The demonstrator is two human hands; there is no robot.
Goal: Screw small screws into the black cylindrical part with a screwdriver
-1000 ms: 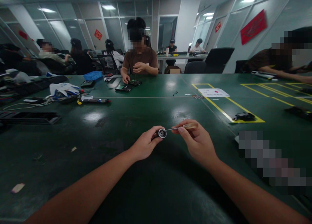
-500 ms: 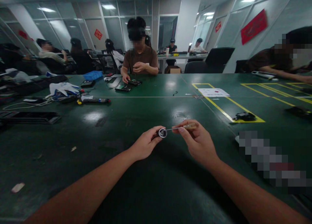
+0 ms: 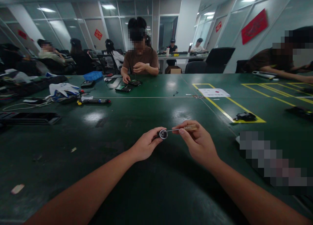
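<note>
My left hand (image 3: 146, 145) grips a small round part with a silver rim and dark inside (image 3: 163, 134), its open end turned toward me. Most of its body is hidden behind my fingers, so I cannot tell its exact kind. From the right, my right hand (image 3: 199, 140) pinches a screwdriver (image 3: 191, 127) with a clear amber handle. The thin metal shaft runs leftward, and its tip meets the rim or the inside of the round part; which one is too small to tell. Both hands are held above the green table (image 3: 137, 192).
A pen-like tool (image 3: 95, 101), white-and-blue gloves (image 3: 64, 89) and a blue tray (image 3: 93, 75) lie at the far left. Across the table a person (image 3: 140, 60) handles small devices. Right of my hands are a black part (image 3: 245, 116) inside yellow tape and a blurred-out object (image 3: 271, 159).
Almost nothing differs. Both hands keep their places, and the screwdriver tip stays at the round part with at most a slight shift.
</note>
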